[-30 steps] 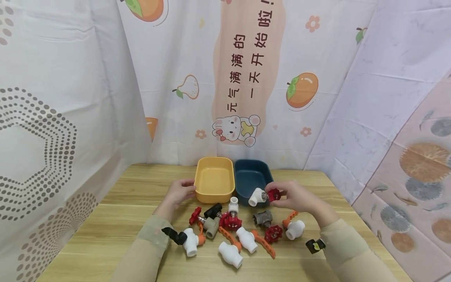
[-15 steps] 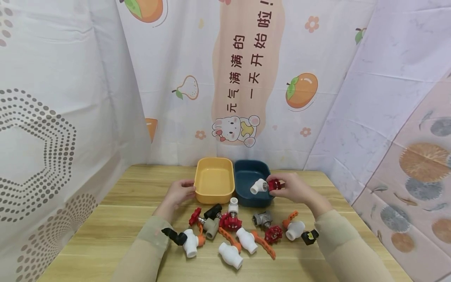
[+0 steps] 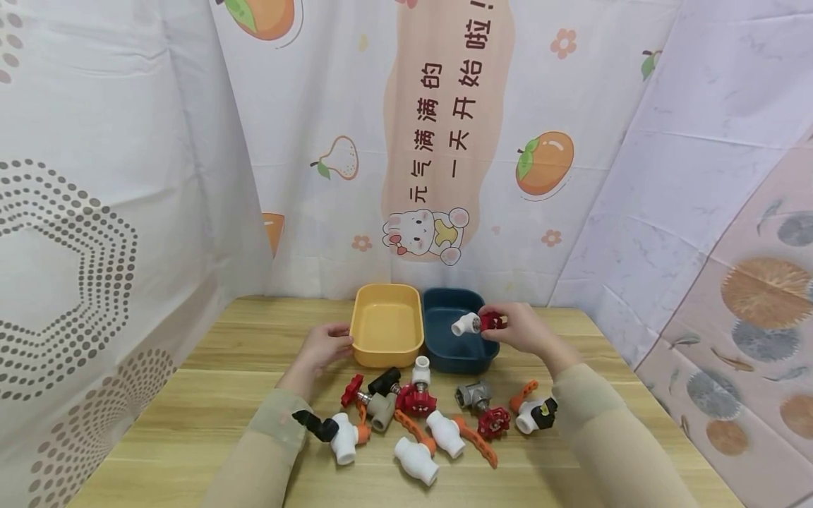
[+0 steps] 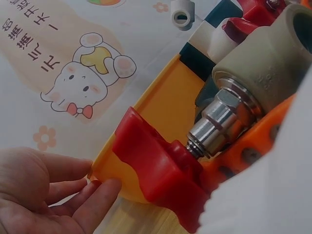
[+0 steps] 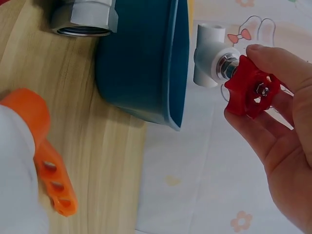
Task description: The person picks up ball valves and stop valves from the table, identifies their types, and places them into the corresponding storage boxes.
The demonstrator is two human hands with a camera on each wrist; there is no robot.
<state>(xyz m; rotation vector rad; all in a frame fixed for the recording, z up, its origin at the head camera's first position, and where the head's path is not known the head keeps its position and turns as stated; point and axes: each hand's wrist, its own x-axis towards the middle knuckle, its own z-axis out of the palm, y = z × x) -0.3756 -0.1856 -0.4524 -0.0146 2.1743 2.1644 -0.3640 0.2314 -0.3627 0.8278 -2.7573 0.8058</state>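
My right hand (image 3: 521, 328) pinches the red handwheel of a white stop valve (image 3: 467, 324) between thumb and fingers. The valve is held over the dark blue bin (image 3: 457, 365). In the right wrist view its white body (image 5: 209, 61) appears beyond the bin's rim, apart from it. My left hand (image 3: 324, 347) touches the left side of the yellow bin (image 3: 387, 358) with its fingertips. The left wrist view shows that hand's fingers (image 4: 68, 165) fairly straight at the bin's edge.
Several valves lie in front of the bins: a grey one with a red wheel (image 3: 473, 395), a beige one (image 3: 381, 409), a black one (image 3: 384, 381), and white ball valves (image 3: 416, 460) with orange levers. Patterned curtains (image 3: 317, 233) enclose the wooden table (image 3: 229, 367).
My right hand has moved forward and slightly left, carrying the white valve from the blue bin's front edge to over its inside. The left hand stays at the yellow bin.
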